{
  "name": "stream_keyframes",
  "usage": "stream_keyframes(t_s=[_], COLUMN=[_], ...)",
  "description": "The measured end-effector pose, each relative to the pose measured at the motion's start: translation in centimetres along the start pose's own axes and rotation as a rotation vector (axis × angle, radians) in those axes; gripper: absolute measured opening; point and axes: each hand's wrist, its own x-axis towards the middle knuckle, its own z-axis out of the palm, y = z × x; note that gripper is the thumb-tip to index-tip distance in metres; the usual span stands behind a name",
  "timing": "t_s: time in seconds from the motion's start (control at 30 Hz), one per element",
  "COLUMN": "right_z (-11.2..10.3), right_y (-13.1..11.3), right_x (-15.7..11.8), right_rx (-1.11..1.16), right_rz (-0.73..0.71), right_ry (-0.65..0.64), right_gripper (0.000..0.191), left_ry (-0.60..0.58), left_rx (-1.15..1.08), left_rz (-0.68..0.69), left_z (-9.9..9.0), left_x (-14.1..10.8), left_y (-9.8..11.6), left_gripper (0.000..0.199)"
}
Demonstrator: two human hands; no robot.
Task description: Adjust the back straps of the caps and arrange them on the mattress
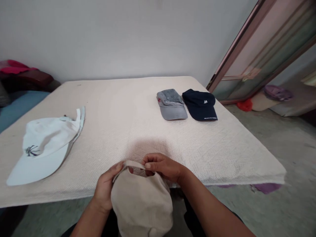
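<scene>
A beige baseball cap (pixel 144 200) is held between my two hands at the table's near edge, its back strap and opening facing away from me. My left hand (pixel 106 186) grips the cap's left side, thumb by the end of the strap. With thumb and fingers my right hand (pixel 164 167) pinches the strap at its right end. The cap's brim is out of sight. To the left lies a white cap (pixel 49 138) with a dark spider-like mark. Farther back on the right, a grey cap (pixel 171 103) sits beside a navy cap (pixel 199 103).
The caps rest on a table (pixel 118 115) covered with cream textured cloth. A pale wall (pixel 123 39) stands behind it. On the right are a framed glass panel (pixel 247 62) and a red item (pixel 244 104) on the floor. Pink cloth (pixel 16 66) lies at far left.
</scene>
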Motion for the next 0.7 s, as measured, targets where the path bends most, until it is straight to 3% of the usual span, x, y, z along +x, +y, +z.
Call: stream_keyframes(t_s=[0.13, 0.27, 0.47, 0.6, 0.7], right_z=[-0.6, -1.3, -2.4, -2.5, -2.2], right_y=[-0.4, -0.8, -1.5, -1.6, -1.6], right_x=[-0.1, 0.1, 0.2, 0.4, 0.6], right_rx=[0.128, 0.346, 0.524, 0.539, 0.543], right_rz=[-0.002, -0.167, -0.319, -0.336, -0.295], right_ry=[0.056, 0.228, 0.413, 0.431, 0.395], right_gripper=[0.023, 0.021, 0.017, 0.013, 0.017], left_ry=[0.039, 0.011, -0.004, 0.094, 0.097], left_rx=[-0.183, -0.144, -0.005, 0.025, -0.06], left_rz=[-0.111, -0.208, -0.175, -0.105, -0.047], left_z=[0.2, 1.6, 1.5, 0.9, 1.0], left_x=[-0.2, -0.2, -0.1, 0.5, 1.1], left_y=[1.3, 0.9, -0.8, -0.8, 0.3], left_gripper=[0.016, 0.021, 0.032, 0.031, 0.029])
